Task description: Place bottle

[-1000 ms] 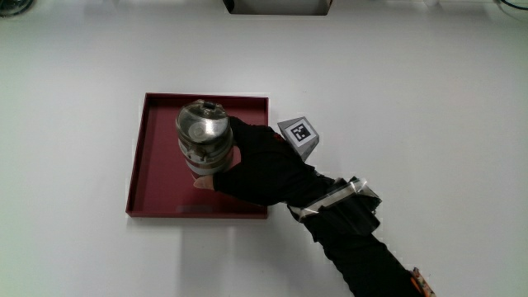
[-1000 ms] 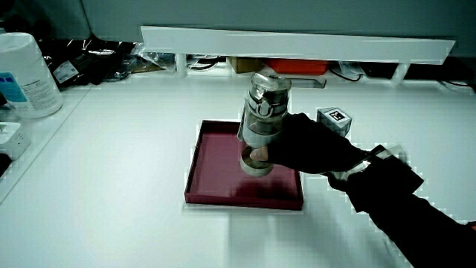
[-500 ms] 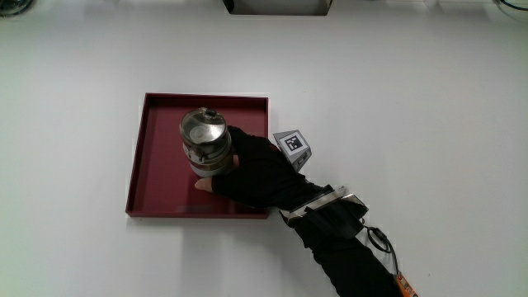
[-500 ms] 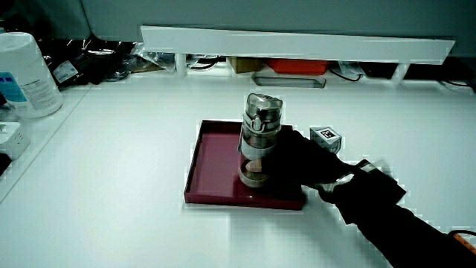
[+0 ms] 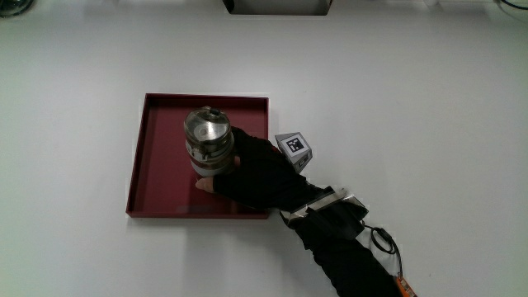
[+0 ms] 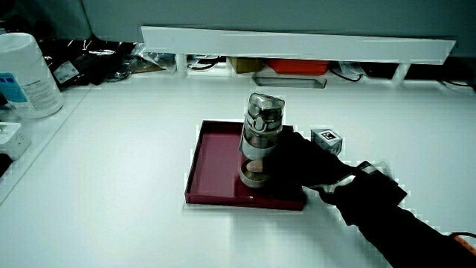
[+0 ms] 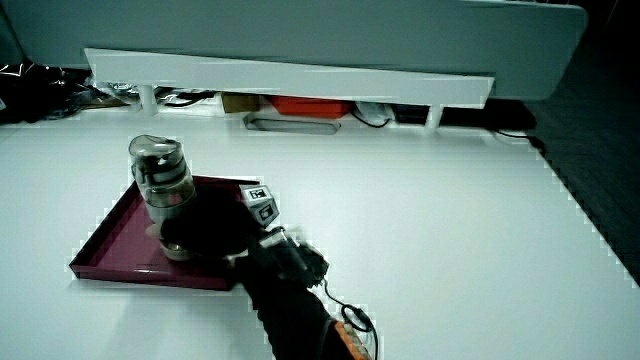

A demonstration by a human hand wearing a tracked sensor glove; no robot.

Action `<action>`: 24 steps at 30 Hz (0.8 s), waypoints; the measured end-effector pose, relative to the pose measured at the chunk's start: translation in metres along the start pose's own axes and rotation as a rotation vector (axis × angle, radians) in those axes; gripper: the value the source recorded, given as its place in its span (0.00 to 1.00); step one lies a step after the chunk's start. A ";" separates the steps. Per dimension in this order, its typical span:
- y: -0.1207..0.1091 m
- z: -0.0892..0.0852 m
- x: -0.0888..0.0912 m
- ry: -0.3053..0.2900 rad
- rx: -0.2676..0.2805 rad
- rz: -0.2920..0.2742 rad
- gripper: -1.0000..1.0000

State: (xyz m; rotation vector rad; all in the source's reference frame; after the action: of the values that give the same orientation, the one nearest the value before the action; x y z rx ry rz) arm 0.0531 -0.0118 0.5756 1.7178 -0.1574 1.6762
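Bottle (image 5: 207, 143) upright in the red tray (image 5: 157, 165), your grip clamped on its lower body.

Your hand (image 5: 260, 171) reaches over the tray's edge nearest you, and its grip is closed round the lower part of the bottle, with a bare fingertip showing against the base in the main view. The bottle stands upright inside the tray in both side views (image 6: 260, 141) (image 7: 163, 195), its metal cap (image 5: 205, 126) above the grip and its base at the tray floor; whether the base rests fully on that floor, you cannot tell from these views. The patterned cube (image 5: 295, 148) sits on the back of your hand, on the side away from the bottle. Your forearm (image 5: 351, 252) runs from the grip back toward you across the white desk (image 5: 412, 107). The tray lies flat on the desk.
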 end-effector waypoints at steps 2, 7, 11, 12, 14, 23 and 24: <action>0.000 0.000 0.001 0.005 0.001 0.007 0.43; 0.001 0.000 0.003 0.011 -0.009 0.005 0.34; -0.001 0.000 0.001 -0.008 -0.032 0.011 0.28; -0.002 0.000 0.000 -0.003 -0.034 0.004 0.26; -0.002 0.004 -0.001 0.004 -0.045 0.027 0.22; -0.031 0.024 -0.033 -0.057 -0.126 0.034 0.07; -0.034 0.028 -0.036 -0.103 -0.134 0.022 0.05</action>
State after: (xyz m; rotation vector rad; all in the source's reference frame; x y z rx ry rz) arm 0.0892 -0.0162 0.5322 1.7069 -0.3303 1.5566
